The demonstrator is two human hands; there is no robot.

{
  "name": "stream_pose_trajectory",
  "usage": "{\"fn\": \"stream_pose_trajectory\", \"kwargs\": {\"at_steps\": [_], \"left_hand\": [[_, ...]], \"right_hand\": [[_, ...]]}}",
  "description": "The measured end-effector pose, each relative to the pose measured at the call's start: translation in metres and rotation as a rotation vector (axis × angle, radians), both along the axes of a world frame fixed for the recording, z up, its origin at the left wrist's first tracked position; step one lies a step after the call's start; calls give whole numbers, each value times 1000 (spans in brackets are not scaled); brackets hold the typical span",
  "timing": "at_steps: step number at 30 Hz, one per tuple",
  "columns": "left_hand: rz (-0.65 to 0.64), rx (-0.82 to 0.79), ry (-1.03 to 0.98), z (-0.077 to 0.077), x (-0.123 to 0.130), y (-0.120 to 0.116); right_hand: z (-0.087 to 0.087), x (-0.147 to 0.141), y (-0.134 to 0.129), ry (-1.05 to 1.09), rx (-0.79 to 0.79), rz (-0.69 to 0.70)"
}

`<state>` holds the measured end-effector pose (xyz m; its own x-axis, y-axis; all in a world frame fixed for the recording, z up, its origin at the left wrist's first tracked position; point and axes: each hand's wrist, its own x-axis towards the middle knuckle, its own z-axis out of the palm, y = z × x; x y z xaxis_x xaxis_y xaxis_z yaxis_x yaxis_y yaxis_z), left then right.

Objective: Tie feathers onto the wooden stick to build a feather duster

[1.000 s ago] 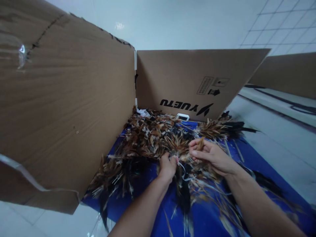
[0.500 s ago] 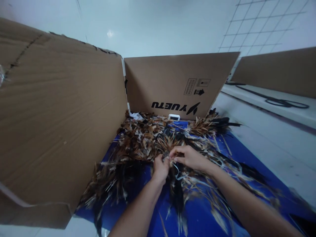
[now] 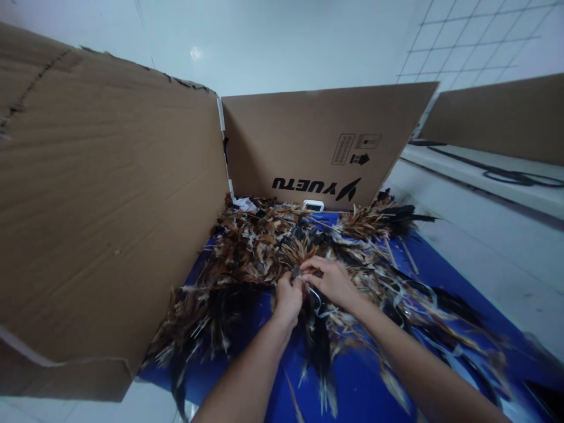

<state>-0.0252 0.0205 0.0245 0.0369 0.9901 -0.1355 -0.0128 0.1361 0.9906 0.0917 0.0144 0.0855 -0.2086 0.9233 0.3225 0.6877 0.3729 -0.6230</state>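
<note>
Both hands meet over a bundle of brown feathers [image 3: 299,249] near the middle of the blue table surface [image 3: 356,382]. My left hand [image 3: 288,299] is closed around the base of this bundle, thumb and fingers pinched together. My right hand [image 3: 328,279] is also closed, its fingertips pinching at the same spot; a pale thin strip [image 3: 318,302] trails down just below them. What exactly the right fingertips grip is too small to make out. Black feathers [image 3: 318,346] hang or lie directly below the hands.
Loose brown feathers [image 3: 247,247] cover the table on the left, with dark ones [image 3: 207,320] nearer me. Cardboard walls stand at the left [image 3: 114,205] and back [image 3: 282,138]. A small white device [image 3: 313,205] sits by the back wall. Black cable [image 3: 506,173] lies on a ledge at right.
My right hand has shifted slightly left and up, its fingers nearer the bundle's base. My left hand keeps its hold. The view has moved a little.
</note>
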Motion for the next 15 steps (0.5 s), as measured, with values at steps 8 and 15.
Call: {"fn": "stream_pose_trajectory", "kwargs": {"at_steps": [8,15], "left_hand": [[-54,72,159,3,-1,-4],[-106,167,300,12,-2,-9]], "right_hand": [[-4,5,-1,52,-48,-85],[-1,8,-1,61,-88,-195]]}}
